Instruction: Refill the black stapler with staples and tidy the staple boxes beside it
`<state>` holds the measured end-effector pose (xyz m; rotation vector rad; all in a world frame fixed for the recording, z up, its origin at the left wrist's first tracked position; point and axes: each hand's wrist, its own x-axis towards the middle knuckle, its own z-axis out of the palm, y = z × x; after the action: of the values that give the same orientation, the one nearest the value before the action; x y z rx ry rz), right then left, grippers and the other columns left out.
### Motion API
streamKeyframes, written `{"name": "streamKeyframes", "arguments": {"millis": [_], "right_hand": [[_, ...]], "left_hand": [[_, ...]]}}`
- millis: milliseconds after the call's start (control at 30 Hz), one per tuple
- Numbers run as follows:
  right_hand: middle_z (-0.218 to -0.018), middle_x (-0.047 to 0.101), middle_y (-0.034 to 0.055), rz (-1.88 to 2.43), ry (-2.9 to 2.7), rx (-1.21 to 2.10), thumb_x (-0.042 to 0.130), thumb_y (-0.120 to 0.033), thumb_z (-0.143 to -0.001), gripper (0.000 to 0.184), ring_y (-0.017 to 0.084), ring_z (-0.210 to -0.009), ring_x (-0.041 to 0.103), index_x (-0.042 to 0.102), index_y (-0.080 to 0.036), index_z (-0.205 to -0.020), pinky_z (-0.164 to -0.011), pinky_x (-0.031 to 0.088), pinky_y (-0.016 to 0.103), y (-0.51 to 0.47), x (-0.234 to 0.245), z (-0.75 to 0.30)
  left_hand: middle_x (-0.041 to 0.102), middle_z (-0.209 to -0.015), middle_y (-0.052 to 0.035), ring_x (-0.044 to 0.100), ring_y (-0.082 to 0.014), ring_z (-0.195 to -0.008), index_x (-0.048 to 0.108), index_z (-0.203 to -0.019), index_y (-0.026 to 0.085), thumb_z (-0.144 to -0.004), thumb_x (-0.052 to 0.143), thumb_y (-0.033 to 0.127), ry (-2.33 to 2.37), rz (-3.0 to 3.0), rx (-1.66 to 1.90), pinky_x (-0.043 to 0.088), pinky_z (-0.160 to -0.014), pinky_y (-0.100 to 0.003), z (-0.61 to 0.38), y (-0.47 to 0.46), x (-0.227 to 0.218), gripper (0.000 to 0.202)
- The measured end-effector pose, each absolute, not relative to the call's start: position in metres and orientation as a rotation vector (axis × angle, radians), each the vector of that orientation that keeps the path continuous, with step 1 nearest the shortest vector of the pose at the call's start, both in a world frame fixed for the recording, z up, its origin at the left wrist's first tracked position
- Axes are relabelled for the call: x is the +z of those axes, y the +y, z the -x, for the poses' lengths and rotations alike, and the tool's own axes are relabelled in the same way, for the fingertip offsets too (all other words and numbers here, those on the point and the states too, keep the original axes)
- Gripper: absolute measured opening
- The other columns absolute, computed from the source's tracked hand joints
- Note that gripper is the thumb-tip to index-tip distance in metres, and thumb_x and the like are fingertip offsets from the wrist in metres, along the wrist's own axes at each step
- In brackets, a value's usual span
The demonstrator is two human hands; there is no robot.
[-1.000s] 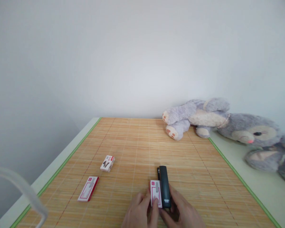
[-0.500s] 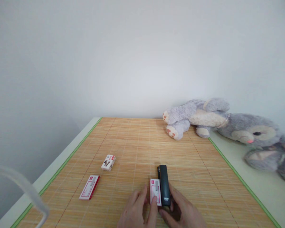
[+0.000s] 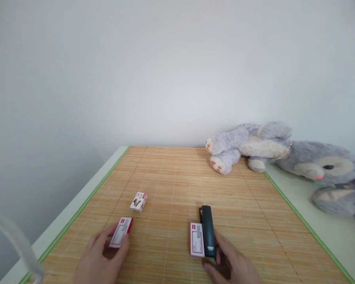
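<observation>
My left hand (image 3: 99, 258) sits at the lower left of the bamboo mat (image 3: 174, 185), its fingers curled around a flat red-and-white box (image 3: 121, 232). My right hand (image 3: 232, 264) is at the lower middle, fingers and thumb closed on the near end of a black stapler (image 3: 208, 230) lying on the mat. A second red-and-white box (image 3: 197, 239) lies flat right against the stapler's left side, untouched. A smaller white box (image 3: 139, 201) rests a little beyond my left hand.
A grey plush rabbit (image 3: 286, 157) lies along the far right, partly on the mat and partly on the pale table (image 3: 322, 221). A white wall stands behind. A blurred pale strap (image 3: 14, 240) crosses the lower left corner.
My left hand let go of the box beside the stapler and moved left onto the other flat box. My right hand stayed at the stapler. The camera shifted slightly.
</observation>
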<state>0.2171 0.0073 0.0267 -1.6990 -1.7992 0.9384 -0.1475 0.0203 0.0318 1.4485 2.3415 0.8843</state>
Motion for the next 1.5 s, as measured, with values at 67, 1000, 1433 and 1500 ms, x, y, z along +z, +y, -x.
{"name": "streamKeyframes", "arguments": {"millis": [67, 1000, 1433, 1500], "right_hand": [[-0.087, 0.073, 0.0030, 1.710, -1.787, 0.915, 0.064, -0.037, -0.079, 0.075, 0.023, -0.079, 0.069, 0.055, -0.022, -0.152, -0.078, 0.057, 0.032, 0.007, 0.028, -0.215], [-0.121, 0.075, 0.0096, 1.708, -1.782, 0.926, 0.066, -0.033, -0.080, 0.069, 0.026, -0.093, 0.073, 0.059, -0.026, -0.149, -0.087, 0.059, 0.034, 0.010, 0.031, -0.211], [-0.076, 0.069, -0.0003, 1.727, -1.692, 0.852, 0.068, -0.038, -0.078, 0.080, 0.022, -0.068, 0.067, 0.052, -0.024, -0.155, -0.068, 0.057, 0.029, 0.002, 0.020, -0.213], [-0.076, 0.068, -0.0002, 1.728, -1.693, 0.839, 0.068, -0.038, -0.078, 0.081, 0.021, -0.067, 0.067, 0.052, -0.022, -0.155, -0.068, 0.056, 0.030, 0.001, 0.018, -0.212]], "left_hand": [[0.072, -0.112, -0.0067, 0.072, -0.0271, -0.084, 0.070, -0.119, 0.024, -0.076, 0.066, 0.069, 2.210, -1.390, 0.965, 0.062, -0.079, -0.043, 0.117, 0.021, 0.038, 0.063], [0.067, -0.101, -0.0090, 0.067, -0.0179, -0.076, 0.068, -0.131, 0.017, -0.096, 0.052, 0.054, 1.665, -1.499, 1.040, 0.058, -0.071, -0.031, -0.043, 0.021, 0.032, 0.053], [0.059, -0.137, -0.0144, 0.052, -0.0351, -0.133, 0.064, -0.135, 0.021, -0.094, 0.055, 0.058, 2.289, -1.672, 1.267, 0.036, -0.119, -0.060, 0.054, 0.056, 0.052, 0.056], [0.060, -0.137, -0.0152, 0.056, -0.0364, -0.127, 0.065, -0.131, 0.019, -0.090, 0.056, 0.063, 2.391, -1.630, 1.277, 0.038, -0.117, -0.060, 0.086, 0.072, 0.048, 0.061]]}}
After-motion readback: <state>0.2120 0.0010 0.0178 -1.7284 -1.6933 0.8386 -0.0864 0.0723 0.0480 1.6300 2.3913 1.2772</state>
